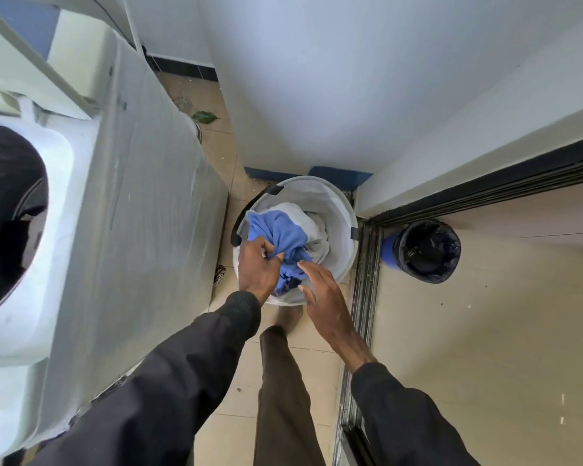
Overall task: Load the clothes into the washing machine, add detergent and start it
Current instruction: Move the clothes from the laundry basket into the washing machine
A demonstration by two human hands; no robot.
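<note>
Beige tiled floor, white walls; narrow laundry corner seen from above.

- Laundry basket: white, round, black handles, standing on the floor directly under both hands, against the wall corner.
- Blue garment: crumpled, in the basket, lying on top of the load. The left hand grips it, with the fingers curled into the cloth at its near edge.
- White garment: in the basket, under and beyond the blue one, on the far side of the right hand.
- Right hand: open, fingers spread and straight, over the basket's near rim just beside the blue garment. Contact with the cloth cannot be told.
- Washing machine: top-loader under a translucent cover, left of the left hand. Its drum opening is uncovered, with dark cloth inside.
- Sliding-door track: dark metal, just right of the right hand.
- Waste bin: blue, black liner, beyond the track and well right of the hands.
- Green leaf and floor drain: on the floor, far beyond the left hand.
</note>
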